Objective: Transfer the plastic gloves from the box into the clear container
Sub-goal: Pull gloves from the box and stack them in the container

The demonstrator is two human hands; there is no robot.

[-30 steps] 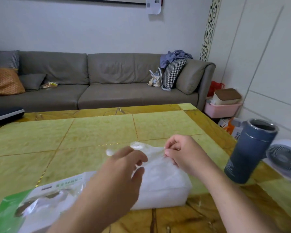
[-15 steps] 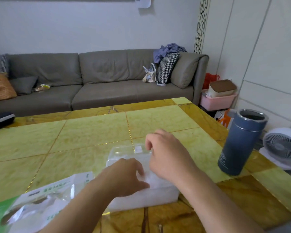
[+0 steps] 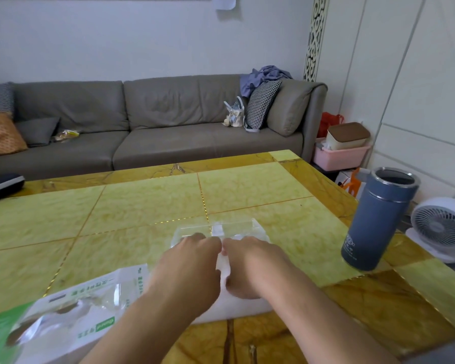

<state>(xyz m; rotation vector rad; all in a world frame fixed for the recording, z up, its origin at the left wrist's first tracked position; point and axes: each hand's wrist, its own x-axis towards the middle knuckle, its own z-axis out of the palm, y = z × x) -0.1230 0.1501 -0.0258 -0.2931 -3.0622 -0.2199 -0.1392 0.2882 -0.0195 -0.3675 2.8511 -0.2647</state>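
Two hands work side by side over one clear container (image 3: 234, 228) that sits on the table (image 3: 142, 206) toward its near edge, a little right of the middle. The left hand (image 3: 189, 264) and the right hand (image 3: 247, 266) both lie palm down on the white mass of plastic gloves (image 3: 222, 264) packed in the container, knuckles almost touching. Their fingers bend down into the gloves, but the fingertips are hidden, so whether either hand pinches the plastic or only presses on it cannot be told. The gloves show as a white strip between the two hands and as a pale block below the wrists; the far rim of the container is see-through with one small clear tab at its middle.

One glove package (image 3: 71, 308) lies at the near left corner of the table, just beside the left forearm. It is white and green with a clear window; it carries green printed characters and a small green logo patch, all upside down and too blurred to read.

One blue-grey flask (image 3: 378, 219) stands upright near the right edge of the table, lid off, with pale lettering low on its side that cannot be made out. One dark flat object (image 3: 0, 183) rests at the far left edge.

Beyond the table stand one grey sofa (image 3: 147, 122), one pink bin (image 3: 339, 156) and one white fan (image 3: 441, 227).
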